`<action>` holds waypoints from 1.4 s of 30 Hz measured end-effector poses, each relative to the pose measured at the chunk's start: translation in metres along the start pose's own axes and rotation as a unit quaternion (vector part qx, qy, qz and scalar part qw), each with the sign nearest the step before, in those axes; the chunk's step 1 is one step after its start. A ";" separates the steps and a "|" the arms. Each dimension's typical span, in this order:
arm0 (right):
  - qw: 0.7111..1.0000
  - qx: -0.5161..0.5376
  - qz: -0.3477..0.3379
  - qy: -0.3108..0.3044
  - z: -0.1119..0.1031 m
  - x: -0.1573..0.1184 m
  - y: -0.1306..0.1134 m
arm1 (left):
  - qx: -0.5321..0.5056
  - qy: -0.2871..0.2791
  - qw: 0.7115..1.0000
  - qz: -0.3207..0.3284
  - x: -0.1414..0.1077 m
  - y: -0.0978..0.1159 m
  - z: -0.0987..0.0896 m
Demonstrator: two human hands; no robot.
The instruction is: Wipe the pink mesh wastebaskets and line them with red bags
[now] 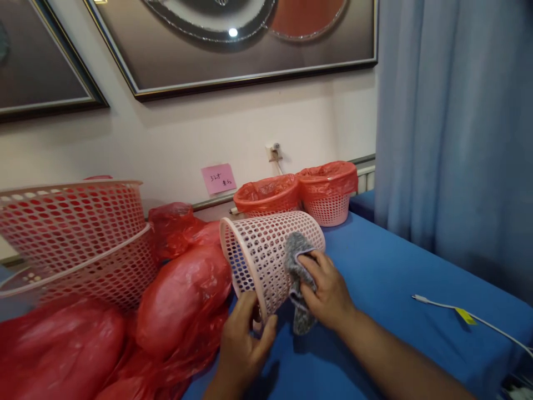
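Observation:
A pink perforated plastic basket is tipped on its side above the blue-covered table, its open mouth facing left. My left hand grips the rim at the lower front, thumb outside and fingers curled over the edge. In my right hand is a grey fuzzy cloth with a pale edge, pressed against the basket's side near its base. Part of the cloth hangs below my fingers. The far side of the basket is hidden.
Filled red plastic bags lie at the left, beside large stacked pink baskets. Behind stand two bins with red liners. A white cable with a yellow tag crosses the blue table cover. A blue curtain hangs at the right.

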State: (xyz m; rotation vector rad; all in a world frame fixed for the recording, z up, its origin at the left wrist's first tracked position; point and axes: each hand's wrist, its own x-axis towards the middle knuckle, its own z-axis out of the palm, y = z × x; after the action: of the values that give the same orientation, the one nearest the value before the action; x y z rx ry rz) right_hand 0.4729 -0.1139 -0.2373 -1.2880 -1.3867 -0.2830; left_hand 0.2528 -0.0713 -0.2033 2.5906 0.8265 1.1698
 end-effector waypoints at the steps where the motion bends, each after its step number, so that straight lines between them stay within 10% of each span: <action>1: 0.999 0.015 -0.033 -0.013 0.000 -0.003 -0.008 | -0.026 0.029 0.999 -0.026 0.000 0.002 -0.001; 10: 0.965 0.111 -0.227 -0.074 -0.007 -0.012 -0.033 | -0.087 0.025 0.995 -0.050 -0.005 0.013 -0.005; 16: 0.977 -0.002 0.181 0.110 0.001 0.010 0.046 | -0.041 -0.001 0.998 -0.045 -0.002 -0.004 -0.013; 19: 0.966 -0.009 0.225 0.127 -0.001 0.020 0.067 | -0.043 -0.002 0.998 -0.050 -0.002 -0.004 -0.011; 24: 0.998 0.060 -0.002 0.022 0.001 -0.004 -0.001 | -0.025 -0.034 0.998 -0.037 -0.004 0.003 -0.002; 28: 0.971 0.123 -0.197 -0.053 0.002 -0.024 -0.047 | -0.058 -0.069 0.996 0.011 -0.004 0.003 0.003; 32: 0.999 0.047 -0.014 0.018 0.005 -0.009 -0.007 | -0.023 -0.077 0.997 -0.014 -0.001 0.001 0.004; 37: 0.967 -0.013 0.235 0.096 0.001 0.018 0.058 | 0.015 -0.108 0.993 -0.035 -0.001 0.001 0.003; 42: 0.998 0.046 0.020 0.029 0.000 -0.001 0.004 | -0.028 -0.126 0.991 -0.041 -0.002 0.000 0.007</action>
State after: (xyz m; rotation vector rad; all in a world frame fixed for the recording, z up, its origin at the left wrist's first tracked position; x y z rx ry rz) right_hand 0.4757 -0.1126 -0.2402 -1.2222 -1.3090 -0.2244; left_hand 0.2562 -0.0722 -0.2093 2.5616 0.8232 0.8099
